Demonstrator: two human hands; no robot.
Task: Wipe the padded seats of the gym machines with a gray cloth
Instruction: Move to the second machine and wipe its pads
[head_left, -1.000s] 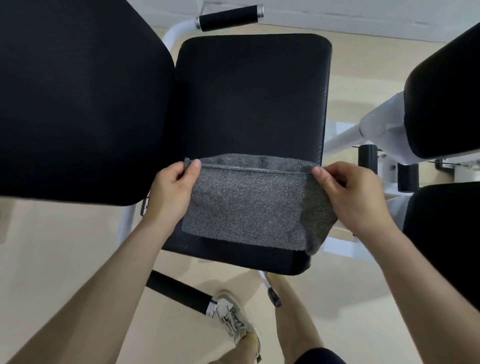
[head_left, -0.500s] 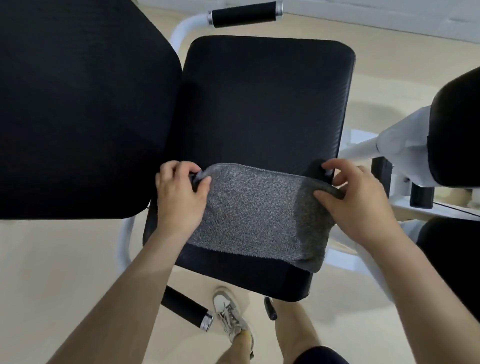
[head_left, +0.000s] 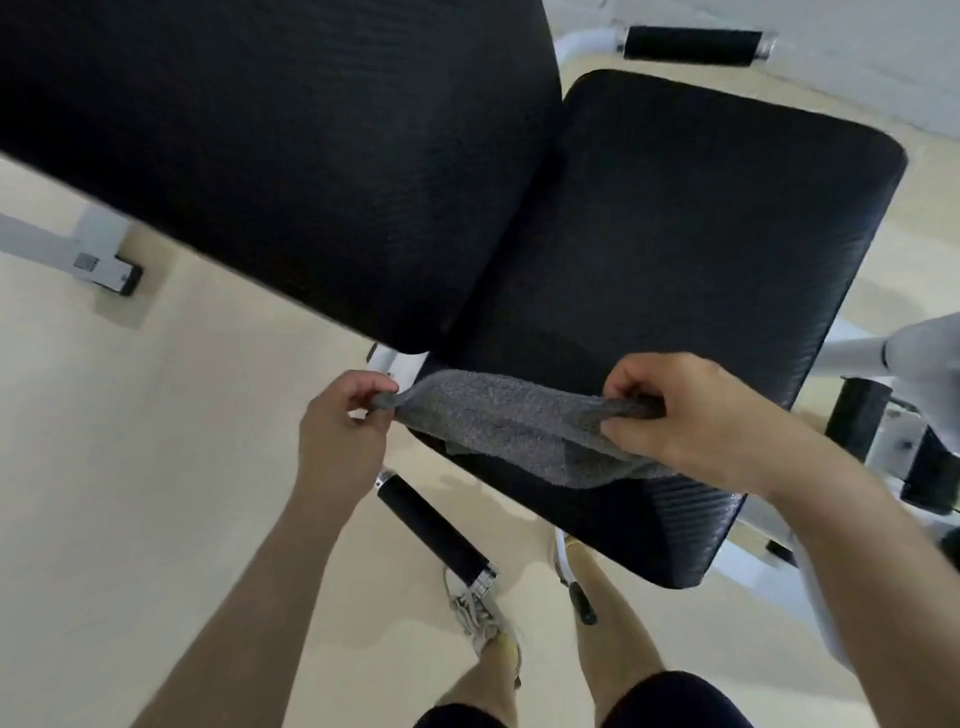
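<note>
Cloth (head_left: 511, 428), gray, lies stretched across the near part of the black padded seat (head_left: 696, 249). Left hand (head_left: 340, 431) pinches the cloth's corner just off the seat's near-left edge; right hand (head_left: 691, 415) grips the opposite end above the seat. Backrest pad (head_left: 270, 156) adjoins the seat's left side. Black handle (head_left: 434, 525) sits below the seat's near-left corner.

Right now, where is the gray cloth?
The gray cloth is stretched between the left hand and right hand, over the black seat's near edge.
</note>
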